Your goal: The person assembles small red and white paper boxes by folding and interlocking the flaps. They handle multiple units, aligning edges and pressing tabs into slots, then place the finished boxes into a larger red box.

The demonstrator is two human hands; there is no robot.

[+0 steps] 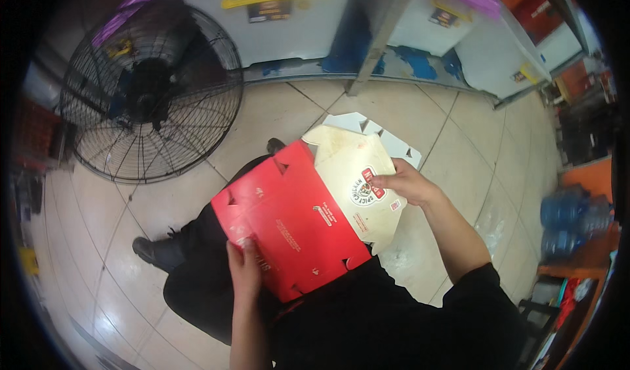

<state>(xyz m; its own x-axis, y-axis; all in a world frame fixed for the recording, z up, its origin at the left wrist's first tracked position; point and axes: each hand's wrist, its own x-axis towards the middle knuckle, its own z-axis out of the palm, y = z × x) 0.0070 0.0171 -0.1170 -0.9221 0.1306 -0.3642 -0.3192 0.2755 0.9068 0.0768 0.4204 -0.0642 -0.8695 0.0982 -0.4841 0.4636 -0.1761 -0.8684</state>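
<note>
A flat, unfolded cardboard food box (295,206) lies tilted over my lap, with a red panel and a cream panel (344,160) that bears a round printed emblem. My left hand (245,271) grips the red panel's near left edge, thumb on top and the other fingers hidden beneath. On the cream panel's right edge, my right hand (413,183) is closed with its thumb over the print. Behind the cream part, a white cardboard edge (400,148) with small slots sticks out; whether it belongs to the same box I cannot tell.
A large black fan (147,94) stands at the far left on the tiled floor (157,291). White plastic bins (275,32) with yellow handles sit on a metal rack (380,35) ahead. Blue water bottles (564,216) stand at the right. My shoe (161,253) rests at the left.
</note>
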